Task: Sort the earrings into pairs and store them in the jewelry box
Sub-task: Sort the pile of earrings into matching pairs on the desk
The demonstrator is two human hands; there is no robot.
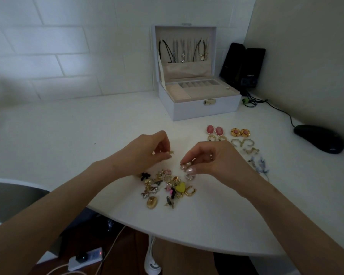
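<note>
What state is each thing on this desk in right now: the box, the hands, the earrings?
Box: open, lid upright.
Necklaces: hanging inside the lid.
Left hand: pinches a gold earring above the desk.
Right hand: pinches a pearl earring by the pile.
Pile: jumbled, unsorted.
Pairs: laid out two by two, not yet in the box.

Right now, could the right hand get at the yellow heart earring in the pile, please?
Probably yes: the yellow heart earring lies uncovered atop the pile, close by the right hand, though that hand pinches a pearly earring.
</note>
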